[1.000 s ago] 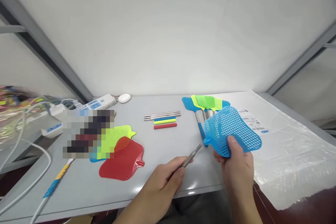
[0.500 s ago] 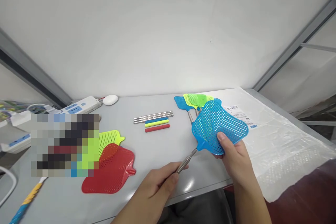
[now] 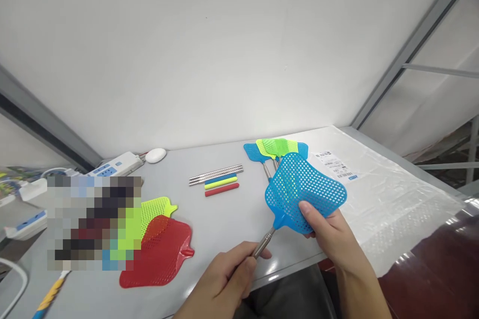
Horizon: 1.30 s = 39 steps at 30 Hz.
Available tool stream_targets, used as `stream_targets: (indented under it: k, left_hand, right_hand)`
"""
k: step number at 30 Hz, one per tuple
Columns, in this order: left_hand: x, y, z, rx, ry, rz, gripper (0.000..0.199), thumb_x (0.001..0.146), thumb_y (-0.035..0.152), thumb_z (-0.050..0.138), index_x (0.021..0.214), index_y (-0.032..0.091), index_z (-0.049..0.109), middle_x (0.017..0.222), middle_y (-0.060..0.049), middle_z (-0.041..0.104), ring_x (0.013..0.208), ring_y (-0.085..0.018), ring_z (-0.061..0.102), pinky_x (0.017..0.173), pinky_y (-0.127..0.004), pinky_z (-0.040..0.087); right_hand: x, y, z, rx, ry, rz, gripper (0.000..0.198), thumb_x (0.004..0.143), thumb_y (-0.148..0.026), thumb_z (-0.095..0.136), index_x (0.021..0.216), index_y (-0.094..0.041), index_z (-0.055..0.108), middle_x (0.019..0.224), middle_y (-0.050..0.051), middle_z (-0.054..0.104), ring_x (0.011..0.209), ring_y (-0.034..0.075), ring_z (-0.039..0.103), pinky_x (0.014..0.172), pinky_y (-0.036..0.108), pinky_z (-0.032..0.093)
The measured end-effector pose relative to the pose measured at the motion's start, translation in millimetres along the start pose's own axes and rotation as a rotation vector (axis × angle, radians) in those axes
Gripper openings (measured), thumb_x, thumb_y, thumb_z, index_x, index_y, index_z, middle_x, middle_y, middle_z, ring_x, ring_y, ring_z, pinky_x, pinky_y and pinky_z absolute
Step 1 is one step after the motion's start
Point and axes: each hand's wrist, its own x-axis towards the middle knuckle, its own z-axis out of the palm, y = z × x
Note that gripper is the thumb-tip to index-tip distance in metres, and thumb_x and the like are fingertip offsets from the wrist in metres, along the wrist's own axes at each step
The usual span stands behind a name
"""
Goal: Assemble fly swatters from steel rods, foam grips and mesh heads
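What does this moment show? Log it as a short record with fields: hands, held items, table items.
left hand: gripping the metal rod, whose tip is at the socket of the blue swatter head
right hand: pinching the blue swatter head at its lower edge, raised off the table
table: grey, against a white wall
loose heads: red swatter head overlapping a yellow-green swatter head
parts row: spare rods with blue, yellow and red grips
finished pile: assembled swatters behind the blue head
right side: plastic bag

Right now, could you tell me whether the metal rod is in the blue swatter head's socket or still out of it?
In. The metal rod, held by the left hand, runs straight into the neck of the blue swatter head, which the right hand holds; how deep, cannot tell.
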Motion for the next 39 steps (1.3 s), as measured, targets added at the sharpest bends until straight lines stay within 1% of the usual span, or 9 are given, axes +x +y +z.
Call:
stream_targets:
  k: [4, 10, 14, 18, 23, 29, 34, 37, 39]
  left_hand:
    - [-2, 15, -5, -0.072, -0.086, -0.018, 0.05, 0.093, 0.065, 0.039, 0.108, 0.024, 0.065, 0.056, 0.007, 0.03, 0.051, -0.011, 0.029, 0.047, -0.021, 0.025]
    - [-15, 44, -8, 0.27, 0.084, 0.053, 0.04, 0.096, 0.057, 0.039, 0.093, 0.026, 0.065, 0.075, 0.003, 0.057, 0.075, -0.016, 0.05, 0.068, -0.022, 0.036]
    - [-21, 48, -8, 0.373, 0.13, 0.109, 0.043, 0.097, 0.058, 0.033, 0.087, 0.025, 0.059, 0.072, 0.003, 0.056, 0.071, -0.017, 0.049, 0.064, -0.024, 0.032]
    - [-24, 50, -11, 0.409, 0.038, 0.1, 0.042, 0.099, 0.055, 0.031, 0.083, 0.024, 0.053, 0.073, 0.003, 0.055, 0.07, -0.015, 0.048, 0.062, -0.025, 0.029]
    - [-30, 52, -6, 0.289, 0.007, 0.073, 0.04, 0.099, 0.054, 0.032, 0.08, 0.022, 0.048, 0.07, 0.005, 0.045, 0.067, -0.013, 0.042, 0.061, -0.023, 0.03]
    - [-33, 37, 11, 0.138, -0.067, 0.126, 0.045, 0.098, 0.057, 0.032, 0.083, 0.02, 0.054, 0.067, 0.003, 0.044, 0.065, -0.014, 0.039, 0.057, -0.024, 0.027]
    - [-34, 17, 30, 0.043, -0.012, 0.168, 0.048, 0.096, 0.062, 0.033, 0.079, 0.02, 0.049, 0.066, 0.003, 0.043, 0.063, -0.014, 0.036, 0.058, -0.026, 0.026]
    - [-40, 10, 39, -0.247, -0.202, 0.11, 0.054, 0.088, 0.073, 0.039, 0.072, 0.021, 0.043, 0.055, 0.006, 0.036, 0.051, -0.011, 0.028, 0.051, -0.026, 0.021]
    - [-42, 6, 43, -0.513, -0.371, 0.054, 0.057, 0.084, 0.076, 0.043, 0.065, 0.022, 0.04, 0.045, 0.008, 0.03, 0.042, -0.009, 0.023, 0.047, -0.025, 0.018]
  right_hand:
    - [-3, -13, 10, 0.035, 0.074, 0.088, 0.035, 0.082, -0.057, 0.066, 0.083, -0.021, 0.064, 0.072, 0.0, 0.061, 0.063, 0.015, 0.056, 0.053, 0.024, 0.047]
    - [-4, -11, 29, -0.071, 0.109, 0.002, 0.036, 0.082, -0.051, 0.069, 0.064, -0.021, 0.061, 0.066, 0.0, 0.06, 0.064, 0.015, 0.054, 0.067, 0.028, 0.047]
    - [-4, -1, 31, -0.013, 0.072, -0.06, 0.041, 0.086, -0.048, 0.066, 0.057, -0.021, 0.055, 0.062, -0.001, 0.055, 0.061, 0.014, 0.05, 0.065, 0.028, 0.043]
    - [-6, 5, 32, 0.07, 0.043, -0.066, 0.042, 0.086, -0.047, 0.066, 0.055, -0.02, 0.054, 0.059, -0.002, 0.051, 0.06, 0.014, 0.048, 0.063, 0.028, 0.041]
    - [-20, 6, 41, 0.099, 0.013, 0.023, 0.044, 0.086, -0.05, 0.065, 0.056, -0.021, 0.051, 0.058, -0.002, 0.049, 0.058, 0.013, 0.046, 0.061, 0.027, 0.039]
    - [-46, 21, 54, 0.016, -0.043, 0.127, 0.038, 0.084, -0.052, 0.064, 0.064, -0.021, 0.056, 0.059, -0.001, 0.055, 0.059, 0.015, 0.051, 0.063, 0.027, 0.044]
    - [-67, 34, 50, -0.008, -0.048, 0.085, 0.029, 0.081, -0.05, 0.069, 0.083, -0.021, 0.067, 0.085, 0.004, 0.068, 0.082, 0.021, 0.061, 0.082, 0.031, 0.048]
    - [-80, 40, 41, 0.045, -0.034, 0.136, 0.029, 0.079, -0.05, 0.071, 0.088, -0.022, 0.07, 0.091, 0.006, 0.07, 0.089, 0.023, 0.063, 0.086, 0.034, 0.049]
    - [-85, 42, 39, 0.103, -0.036, 0.126, 0.029, 0.08, -0.05, 0.069, 0.084, -0.021, 0.069, 0.083, 0.006, 0.069, 0.08, 0.023, 0.063, 0.078, 0.035, 0.051]
